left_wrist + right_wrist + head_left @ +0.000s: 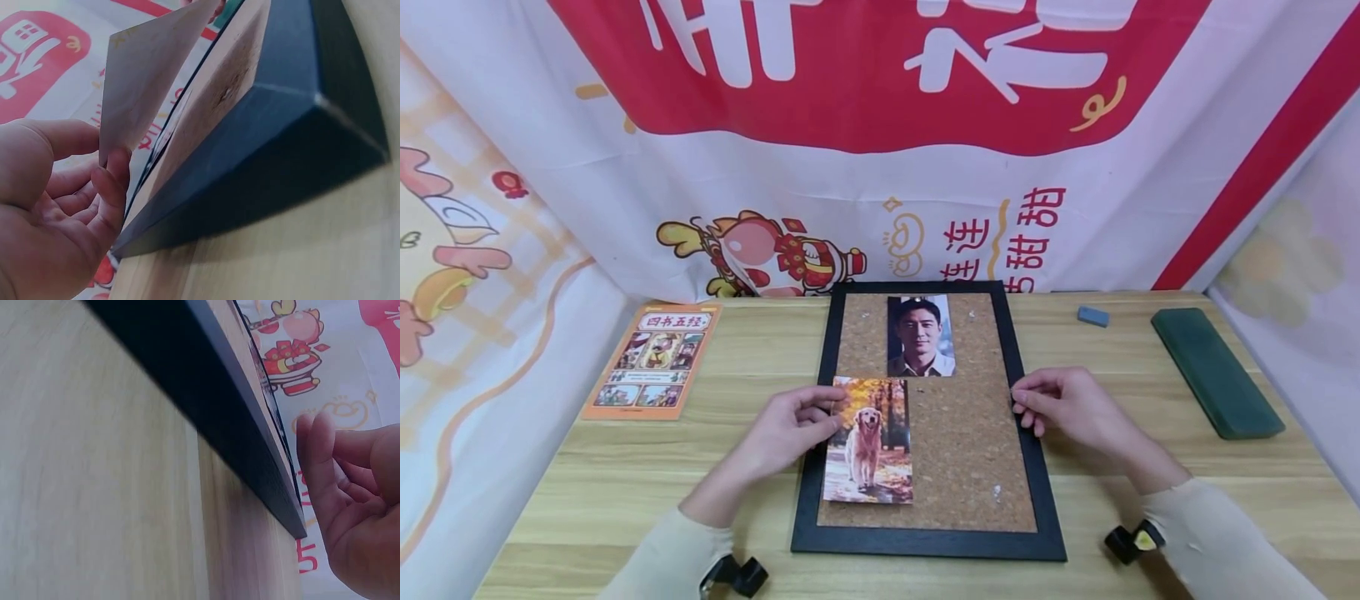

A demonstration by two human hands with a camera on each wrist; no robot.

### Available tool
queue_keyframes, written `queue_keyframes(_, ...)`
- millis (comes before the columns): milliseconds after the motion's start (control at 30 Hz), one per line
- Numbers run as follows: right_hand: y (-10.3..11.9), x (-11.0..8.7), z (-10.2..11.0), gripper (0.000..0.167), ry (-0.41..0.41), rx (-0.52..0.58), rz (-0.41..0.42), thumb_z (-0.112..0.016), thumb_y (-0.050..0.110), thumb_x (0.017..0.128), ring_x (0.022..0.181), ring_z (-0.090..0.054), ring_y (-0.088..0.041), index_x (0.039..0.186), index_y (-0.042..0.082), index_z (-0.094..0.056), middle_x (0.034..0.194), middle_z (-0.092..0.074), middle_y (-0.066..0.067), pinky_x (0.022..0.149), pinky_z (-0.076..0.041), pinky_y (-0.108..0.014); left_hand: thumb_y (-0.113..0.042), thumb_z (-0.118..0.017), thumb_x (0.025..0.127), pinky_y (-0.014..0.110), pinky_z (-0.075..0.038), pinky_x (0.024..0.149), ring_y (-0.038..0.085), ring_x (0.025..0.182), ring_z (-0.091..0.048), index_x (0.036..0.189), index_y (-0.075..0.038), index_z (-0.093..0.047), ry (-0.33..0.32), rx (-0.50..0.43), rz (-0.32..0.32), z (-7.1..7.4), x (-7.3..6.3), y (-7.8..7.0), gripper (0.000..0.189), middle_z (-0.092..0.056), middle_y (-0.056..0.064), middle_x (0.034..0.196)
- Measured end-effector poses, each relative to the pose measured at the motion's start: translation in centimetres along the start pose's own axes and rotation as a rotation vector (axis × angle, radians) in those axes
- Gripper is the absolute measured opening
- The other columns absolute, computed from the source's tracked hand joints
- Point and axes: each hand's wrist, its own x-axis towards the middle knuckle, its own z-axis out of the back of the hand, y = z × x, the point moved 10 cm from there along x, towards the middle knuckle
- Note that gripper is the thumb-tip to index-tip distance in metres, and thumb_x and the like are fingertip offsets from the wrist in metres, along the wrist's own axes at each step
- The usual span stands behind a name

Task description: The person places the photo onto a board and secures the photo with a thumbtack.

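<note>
My left hand (797, 427) pinches the left edge of a photo of a golden dog (867, 454) between thumb and fingers. The photo is held tilted above the lower left of a black-framed cork board (966, 442); its pale back (140, 78) faces the left wrist camera. By the board's right border is my right hand (1066, 402), its thumb and fingertips brought together. I cannot tell whether something small sits between them. A portrait photo (921, 337) lies at the top of the cork, with a small pin at its upper edge.
Several small clear pins, one of them a pin (997, 492) at lower right, sit on the cork. An orange booklet (651, 362) lies left on the wooden table (745, 533). To the right are a blue eraser-like block (1093, 317) and a dark green case (1217, 372). A printed cloth (850, 179) hangs behind.
</note>
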Motion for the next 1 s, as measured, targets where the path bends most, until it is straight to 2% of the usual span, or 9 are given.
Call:
queue_keyframes(200,1.0,0.5,-1.1,0.016,0.035,0.032,0.041,-0.064,0.009,0.109,0.077,-0.073,-0.021,0.117,-0.002,-0.071,0.098,-0.076,-0.016,0.068,-0.064,-0.033,-0.01,-0.074,0.1,0.024,-0.06,0.078,0.017,0.099,-0.071,0.139,-0.003,-0.068,0.041,0.002,-0.013,-1.6,0.6,-0.5,0.04,-0.075,0.015,0.122)
queue_keyframes(467,2.1,1.3,-2.7,0.012,0.067,0.034,0.082,-0.063,0.006,0.108,0.075,-0.073,-0.023,0.114,-0.002,-0.071,0.096,-0.076,-0.016,0.066,-0.065,-0.035,-0.006,-0.074,0.099,0.023,-0.059,0.076,0.016,0.095,-0.069,0.139,0.003,-0.066,0.1,-0.023,-0.036,-3.6,1.4,-1.2,0.042,-0.074,0.019,0.122)
queue_keyframes(833,4.0,2.6,-5.4,0.015,0.127,0.054,0.141,-0.063,0.002,0.106,0.071,-0.073,-0.021,0.116,-0.005,-0.072,0.095,-0.078,-0.017,0.062,-0.064,-0.035,-0.007,-0.075,0.099,0.022,-0.058,0.079,0.014,0.094,-0.068,0.136,0.002,-0.068,0.123,0.028,-0.086,-5.4,2.3,-1.8,0.038,-0.075,0.017,0.122)
queue_keyframes(1000,4.6,3.4,-6.2,0.013,0.137,0.06,0.159,-0.063,0.002,0.107,0.069,-0.073,-0.022,0.113,-0.004,-0.073,0.094,-0.078,-0.016,0.062,-0.064,-0.036,-0.01,-0.075,0.1,0.022,-0.056,0.081,0.012,0.094,-0.067,0.135,-0.001,-0.069,0.132,0.078,-0.081,-5.9,2.5,-2.0,0.037,-0.076,0.013,0.123)
